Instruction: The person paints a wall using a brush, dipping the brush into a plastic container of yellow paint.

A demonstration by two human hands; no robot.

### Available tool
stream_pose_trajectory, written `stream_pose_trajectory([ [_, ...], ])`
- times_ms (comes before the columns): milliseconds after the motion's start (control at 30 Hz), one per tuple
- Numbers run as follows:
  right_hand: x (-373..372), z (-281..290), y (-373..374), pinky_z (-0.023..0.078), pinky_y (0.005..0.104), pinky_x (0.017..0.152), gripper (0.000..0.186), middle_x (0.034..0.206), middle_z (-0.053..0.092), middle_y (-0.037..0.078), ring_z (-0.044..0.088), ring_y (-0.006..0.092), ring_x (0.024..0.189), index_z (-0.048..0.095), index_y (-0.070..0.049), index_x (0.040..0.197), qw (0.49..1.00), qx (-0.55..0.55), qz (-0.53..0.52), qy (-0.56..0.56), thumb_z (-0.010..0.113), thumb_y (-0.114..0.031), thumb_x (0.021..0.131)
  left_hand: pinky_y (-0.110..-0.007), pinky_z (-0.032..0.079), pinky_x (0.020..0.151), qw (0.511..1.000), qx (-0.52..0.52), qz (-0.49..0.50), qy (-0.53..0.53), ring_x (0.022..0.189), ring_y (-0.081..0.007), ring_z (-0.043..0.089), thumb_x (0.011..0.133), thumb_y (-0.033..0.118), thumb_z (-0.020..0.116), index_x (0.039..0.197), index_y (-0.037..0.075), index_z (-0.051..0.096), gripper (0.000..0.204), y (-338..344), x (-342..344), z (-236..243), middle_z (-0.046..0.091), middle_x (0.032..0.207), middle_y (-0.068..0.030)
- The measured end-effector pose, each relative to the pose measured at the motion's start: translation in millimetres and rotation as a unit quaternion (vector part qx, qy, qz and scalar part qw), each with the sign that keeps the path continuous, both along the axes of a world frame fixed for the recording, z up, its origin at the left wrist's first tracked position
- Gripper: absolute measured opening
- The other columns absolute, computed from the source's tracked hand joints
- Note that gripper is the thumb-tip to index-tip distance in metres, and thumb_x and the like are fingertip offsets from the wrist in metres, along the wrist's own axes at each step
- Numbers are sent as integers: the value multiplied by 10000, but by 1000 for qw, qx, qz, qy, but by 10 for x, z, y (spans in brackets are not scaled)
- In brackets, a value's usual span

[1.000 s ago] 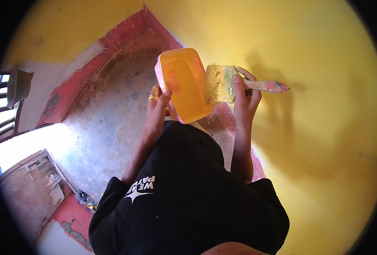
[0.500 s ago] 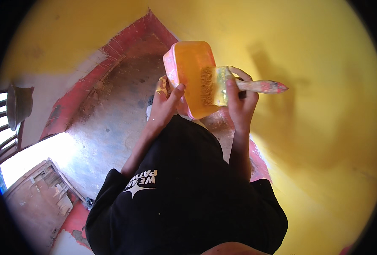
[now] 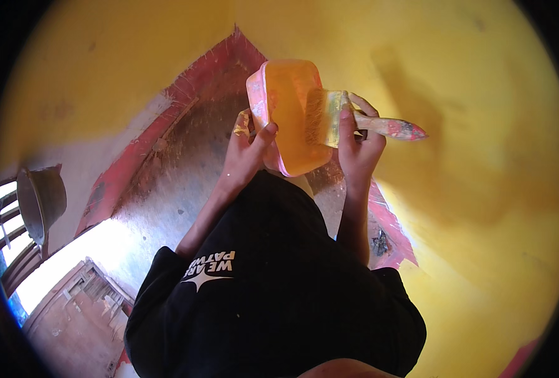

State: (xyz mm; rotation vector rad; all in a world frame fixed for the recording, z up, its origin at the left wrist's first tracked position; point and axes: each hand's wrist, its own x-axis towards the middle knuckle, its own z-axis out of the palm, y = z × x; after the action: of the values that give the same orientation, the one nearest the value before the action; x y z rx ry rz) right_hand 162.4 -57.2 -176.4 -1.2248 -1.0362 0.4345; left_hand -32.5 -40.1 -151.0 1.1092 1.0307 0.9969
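My left hand (image 3: 248,150) grips the left side of a plastic tub (image 3: 284,135), its thumb over the rim. The tub is tilted so its orange-yellow inside faces me, and its outer wall is smeared pink and white. A yellow paint smear covers one of my left fingers. In my right hand (image 3: 360,148) is a wide paintbrush (image 3: 335,120), pinched at its paint-covered ferrule. The brush's bristles lie over the tub's right rim and inside; its wooden handle, spotted with red, points right. Whether the bristles touch the tub's wall I cannot tell.
A yellow wall (image 3: 481,189) fills the right side, with shadows on it. Red border paint (image 3: 185,82) runs along the wall bottoms to a corner ahead. A worn floor (image 3: 166,195) lies below. At the left are a dark bucket-like container (image 3: 43,198), barred opening and battered wooden panel (image 3: 72,315).
The brush has shifted slightly right and up against the tub, with the right hand. The left hand keeps its hold. The surroundings have swung a little as my head turned.
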Motion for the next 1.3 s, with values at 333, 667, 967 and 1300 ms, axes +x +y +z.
stream_pose_trajectory([
  [333,158,46,54,459,201,598,282,769,614,21,557,46,656,588,65,1170,996,27,-76,40,615,-87,934,-337,405,996,999,-7,-34,-8,1146,-198,523,914,180,600,1328,-45,396,514,84,-18,-74,557,1211,-150],
  [667,458,-180,331,439,196,496,315,899,614,22,545,48,657,605,-4,1195,987,-14,-92,129,613,-193,943,-326,407,991,999,-9,-41,34,1169,-181,504,926,207,577,1333,-42,396,511,63,-71,-221,548,1238,-143],
  [967,730,-674,288,440,214,546,414,1075,620,1,581,56,866,554,-100,1288,918,-37,-12,394,670,-196,903,-300,445,919,996,-78,27,-18,1073,-142,527,964,195,535,1232,-5,445,347,-127,157,-815,556,1136,-78],
  [1300,510,143,-9,428,204,643,362,903,589,-12,529,51,777,602,-48,1211,974,-3,103,200,690,-126,869,-309,413,982,998,37,-34,-37,1137,-169,526,969,179,537,1258,-10,434,360,70,49,-253,554,1210,-99],
])
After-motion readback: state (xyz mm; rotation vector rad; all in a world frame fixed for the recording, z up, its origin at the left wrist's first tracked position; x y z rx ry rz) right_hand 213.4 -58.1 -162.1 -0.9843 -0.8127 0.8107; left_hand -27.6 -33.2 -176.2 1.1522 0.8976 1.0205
